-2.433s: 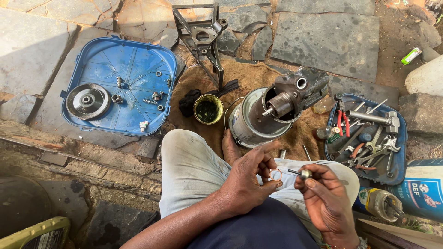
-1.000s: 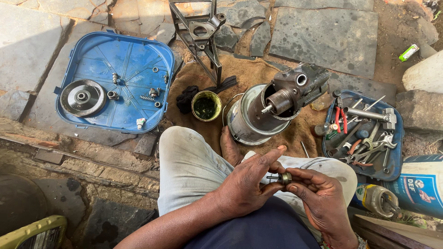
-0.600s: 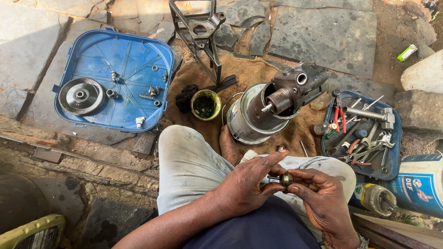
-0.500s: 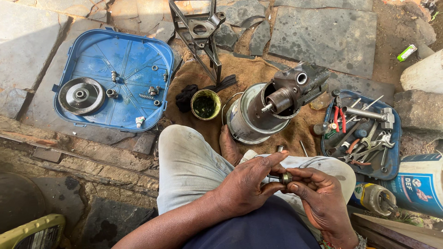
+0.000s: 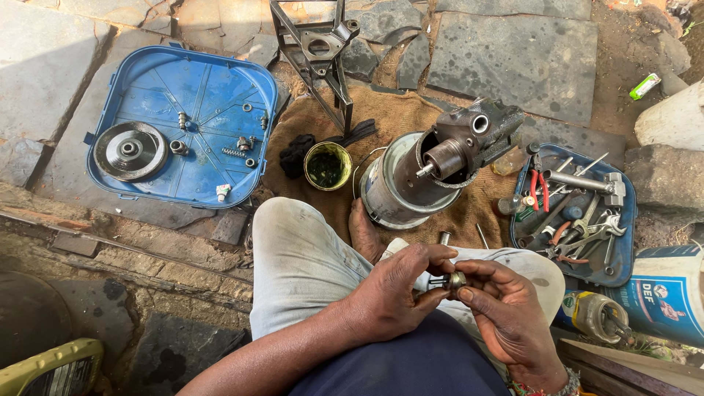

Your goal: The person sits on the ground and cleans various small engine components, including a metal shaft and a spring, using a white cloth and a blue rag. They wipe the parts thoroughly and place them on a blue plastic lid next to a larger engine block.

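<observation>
The person sat on the stone ground with both hands working over the lap. The left hand [image 5: 392, 293] and the right hand [image 5: 506, 312] met on a small metal fitting [image 5: 455, 280], each grip clamped on it between thumb and fingertips, just above the knee. It appeared to be a short cylindrical part with a brass-coloured ring; finer detail could not be made out. The step in hand was judged to be fitting or turning this small part by hand. Ahead lay the dismantled pump body [image 5: 429, 172] on brown sacking [image 5: 396, 121], a small tin of dark grease [image 5: 328, 165], a blue lid [image 5: 183, 125] holding a pulley [image 5: 130, 150] and loose fasteners, and a blue tool tray [image 5: 579, 209] to the right. The next move would call for a steady two-handed hold, as the part was small and oily ground lay below.
</observation>
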